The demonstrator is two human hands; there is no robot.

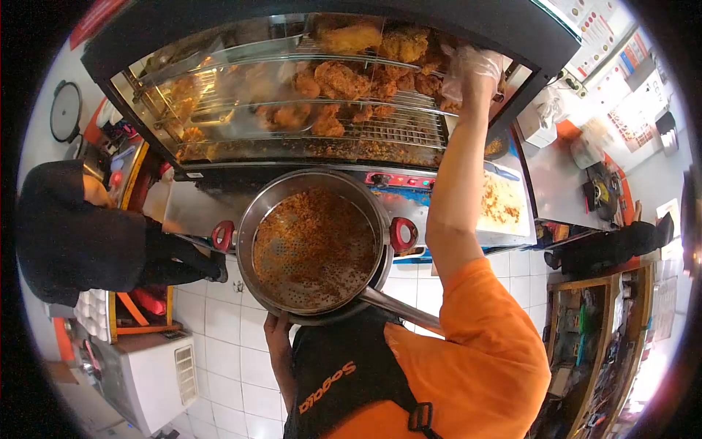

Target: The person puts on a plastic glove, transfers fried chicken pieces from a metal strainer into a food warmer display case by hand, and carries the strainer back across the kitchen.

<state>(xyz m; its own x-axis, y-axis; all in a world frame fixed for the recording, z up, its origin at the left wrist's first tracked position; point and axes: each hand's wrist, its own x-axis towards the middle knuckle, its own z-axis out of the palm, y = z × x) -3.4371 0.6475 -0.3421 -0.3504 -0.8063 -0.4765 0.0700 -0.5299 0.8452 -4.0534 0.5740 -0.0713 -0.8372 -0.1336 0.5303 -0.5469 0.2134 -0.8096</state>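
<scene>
A round metal steamer pot (322,293) with a perforated base and red side handles is in front of my body, with brown fried crumbs scattered inside. Under it shows part of a pan with a long metal handle (398,311). My left hand (279,329) grips the near left edge of the steamer pot from below. My right hand (474,69), in a clear plastic glove, reaches into the right end of the glass warmer cabinet (292,162), beside pieces of fried chicken (340,80) on wire racks. Its fingers are partly hidden, so what they hold is unclear.
A white tray of crumbs (504,201) lies on the counter right of the warmer. One person in black (80,234) stands at the left; another (607,245) is at the far right. A wooden shelf (585,351) and a white appliance (150,388) stand lower down.
</scene>
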